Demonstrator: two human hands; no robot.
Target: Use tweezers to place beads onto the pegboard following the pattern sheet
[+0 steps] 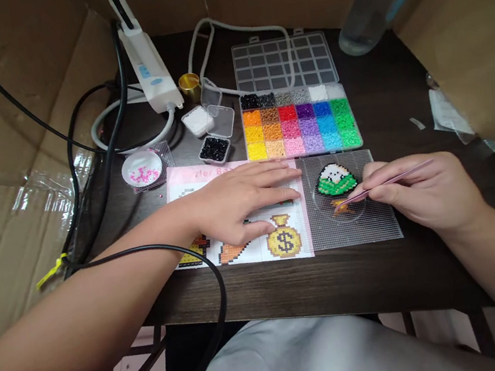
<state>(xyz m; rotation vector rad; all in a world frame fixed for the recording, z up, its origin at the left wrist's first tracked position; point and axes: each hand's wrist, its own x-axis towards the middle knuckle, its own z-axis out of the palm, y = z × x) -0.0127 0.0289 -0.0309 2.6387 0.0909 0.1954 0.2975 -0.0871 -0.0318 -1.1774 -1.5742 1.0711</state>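
Observation:
My left hand (245, 201) lies flat, fingers spread, on a printed pattern sheet (287, 251) that shows a money bag and other pixel pictures. Pinched in my right hand (419, 191) is a pair of pinkish tweezers (393, 178). Their tips reach down to a small group of orange-brown beads (342, 206) on the clear pegboard (387, 228). Just above those beads, a finished-looking rice ball shape (336, 179) in white, green and black beads sits on the same board. Whether the tips grip a bead is too small to tell.
Behind the board stands an open bead box (301, 122) with many colours. Small boxes of white beads (197, 121) and black beads (215, 149), a dish of pink beads (142, 168), a gold cup (190, 85) and a power strip (149, 69) lie left. A black cable (218, 279) crosses my left arm.

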